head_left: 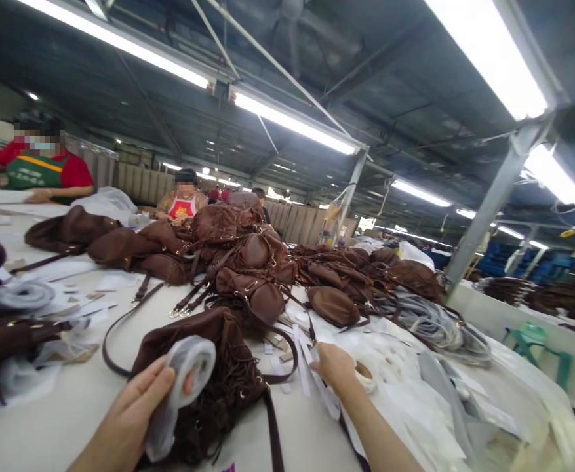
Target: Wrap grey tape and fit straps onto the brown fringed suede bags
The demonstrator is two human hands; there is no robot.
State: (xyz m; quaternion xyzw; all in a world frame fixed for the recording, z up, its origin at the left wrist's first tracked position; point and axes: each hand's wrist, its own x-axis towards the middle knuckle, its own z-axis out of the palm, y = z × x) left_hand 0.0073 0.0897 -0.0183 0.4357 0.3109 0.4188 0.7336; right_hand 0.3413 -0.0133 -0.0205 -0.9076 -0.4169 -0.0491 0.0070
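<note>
Pinching white wrap point(192, 359), left fingers point(155, 385), bag point(231, 387) beneath

Bright, even. Source: long white fluorescent ceiling tubes point(292, 121) at 12 to 2 o'clock, the 1 o'clock one blown out. Soft short shadows on pale worktable point(46, 426). White crumpled tissue wad point(189, 364) in left hand point(130, 413), 7 o'clock, near clipping. Edges bowed; 4 to 5 o'clock corner smeared with motion blur.

one head-worn view is given, aimed forward along the table point(65, 423). the left hand point(130, 419) and right hand point(336, 367) are seen close at 6 o'clock, ceiling lights point(292, 121) at 12 o'clock.
</note>
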